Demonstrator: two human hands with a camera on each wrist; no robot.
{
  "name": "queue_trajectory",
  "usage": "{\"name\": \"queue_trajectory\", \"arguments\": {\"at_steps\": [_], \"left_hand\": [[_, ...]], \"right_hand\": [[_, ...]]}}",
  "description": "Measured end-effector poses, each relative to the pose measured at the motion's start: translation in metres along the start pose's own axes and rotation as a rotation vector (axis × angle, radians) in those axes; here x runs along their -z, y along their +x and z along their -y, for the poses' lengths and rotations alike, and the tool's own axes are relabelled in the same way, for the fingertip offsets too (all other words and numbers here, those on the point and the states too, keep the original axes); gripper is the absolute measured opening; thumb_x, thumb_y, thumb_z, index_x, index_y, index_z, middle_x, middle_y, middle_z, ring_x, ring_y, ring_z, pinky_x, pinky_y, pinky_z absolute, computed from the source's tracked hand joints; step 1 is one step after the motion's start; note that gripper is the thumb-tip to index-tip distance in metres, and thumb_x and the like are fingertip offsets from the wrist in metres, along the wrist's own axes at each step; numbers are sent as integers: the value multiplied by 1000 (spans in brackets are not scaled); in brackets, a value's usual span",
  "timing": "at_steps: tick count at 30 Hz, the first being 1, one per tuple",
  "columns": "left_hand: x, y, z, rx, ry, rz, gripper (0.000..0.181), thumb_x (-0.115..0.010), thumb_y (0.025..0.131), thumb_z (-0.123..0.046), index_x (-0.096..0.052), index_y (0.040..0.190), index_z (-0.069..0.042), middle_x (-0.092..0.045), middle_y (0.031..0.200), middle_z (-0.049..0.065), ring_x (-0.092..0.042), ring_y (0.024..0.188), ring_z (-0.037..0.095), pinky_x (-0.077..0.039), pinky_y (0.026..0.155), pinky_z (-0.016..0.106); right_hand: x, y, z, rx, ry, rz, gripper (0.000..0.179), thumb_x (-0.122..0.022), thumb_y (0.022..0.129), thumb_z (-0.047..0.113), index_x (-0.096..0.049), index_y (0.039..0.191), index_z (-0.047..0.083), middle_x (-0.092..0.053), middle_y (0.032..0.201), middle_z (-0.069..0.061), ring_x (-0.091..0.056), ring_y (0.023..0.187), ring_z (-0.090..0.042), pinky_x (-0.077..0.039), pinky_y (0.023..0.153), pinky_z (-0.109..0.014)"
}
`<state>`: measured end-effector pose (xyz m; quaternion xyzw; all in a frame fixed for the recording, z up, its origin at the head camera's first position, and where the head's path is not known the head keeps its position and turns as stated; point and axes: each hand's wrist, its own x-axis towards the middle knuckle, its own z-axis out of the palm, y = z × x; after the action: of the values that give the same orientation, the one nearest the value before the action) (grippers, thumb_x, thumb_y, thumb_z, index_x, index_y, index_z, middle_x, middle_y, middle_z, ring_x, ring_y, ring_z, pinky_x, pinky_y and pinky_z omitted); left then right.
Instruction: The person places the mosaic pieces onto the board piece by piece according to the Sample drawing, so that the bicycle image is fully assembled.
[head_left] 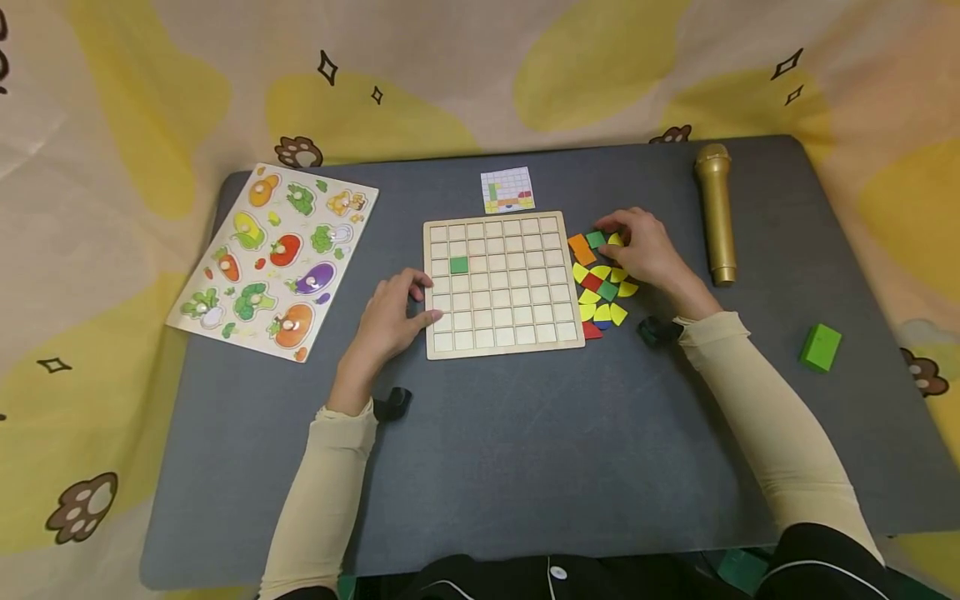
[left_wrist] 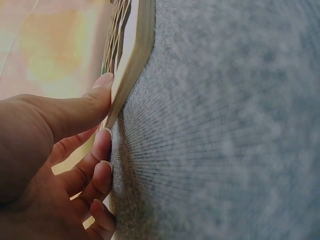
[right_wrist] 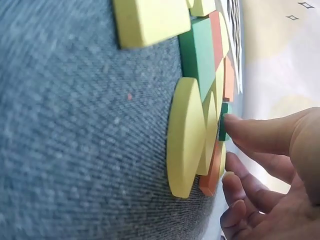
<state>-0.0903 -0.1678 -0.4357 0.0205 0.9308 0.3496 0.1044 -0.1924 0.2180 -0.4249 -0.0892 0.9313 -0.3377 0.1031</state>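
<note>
A wooden grid board [head_left: 504,353] lies on the table, with one green square tile [head_left: 459,265] in a cell at its upper left. My left hand [head_left: 392,315] holds the board's left edge, thumb over the rim and the other fingers along its side. To the right of the board, my right hand [head_left: 649,250] pinches a green block [right_wrist: 224,121] between thumb and fingers, low among the loose pieces. Around it lie yellow curved pieces [right_wrist: 186,140], an orange rectangle [head_left: 581,249], a red square [head_left: 592,282] and another green square [head_left: 607,291].
Behind the board is a small pattern card [head_left: 507,190]. A vegetable puzzle board [head_left: 258,279] lies at the left of the grey table [head_left: 480,467]. At the right are a gold microphone [head_left: 717,217] and a green block [head_left: 821,347].
</note>
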Motion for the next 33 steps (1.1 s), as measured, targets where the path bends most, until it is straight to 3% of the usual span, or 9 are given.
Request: {"name": "queue_trajectory", "arguments": {"at_steps": [9,13,17,23,26,33], "left_hand": [[0,-1,0,5,-9,7,44,-78,98,-20,-56,135,-9,-56,115,12,-44,110,31,-33,96,52],[0,-1,0,9,-8,7,44,-78,98,-20,-56,135,-9,-56,115,12,-43,110,31,-33,96,51],[0,-1,0,11,-8,9,44,-78,98,-20,-56,135,-9,-56,115,12,-43,110,31,-33,96,51],[1,-2,-1,7,-4,9,44,-78,98,-20,-56,135,-9,-56,115,12,-44,111,32,-33,97,52],[1,-1,-1,6,0,10,44,-77,99,-21,-55,135,-9,-56,116,12,-44,111,32,-34,97,52],[1,0,-1,11,-3,11,44,-77,99,-21,-55,135,-10,-56,116,12,-44,113,32,-33,99,53]], "right_hand": [[-6,2,-1,13,-19,-28,27,-73,99,5,-68,123,-6,-56,122,-28,-43,113,-43,-35,97,-54],[-7,2,1,0,8,-46,24,-74,98,4,-64,118,-4,-60,116,-27,-49,104,-40,-41,88,-46],[-10,4,5,15,51,-130,17,-73,98,3,-65,112,-3,-65,105,-24,-54,89,-33,-42,73,-33],[-21,9,27,39,133,-275,14,-73,100,7,-69,110,-3,-67,100,-22,-51,84,-28,-39,72,-29],[-32,12,45,75,155,-256,15,-73,101,11,-71,108,-2,-69,98,-22,-54,83,-28,-40,74,-32],[-65,17,87,93,166,-108,11,-75,99,14,-74,104,4,-72,99,-15,-59,87,-26,-42,78,-34]]}}
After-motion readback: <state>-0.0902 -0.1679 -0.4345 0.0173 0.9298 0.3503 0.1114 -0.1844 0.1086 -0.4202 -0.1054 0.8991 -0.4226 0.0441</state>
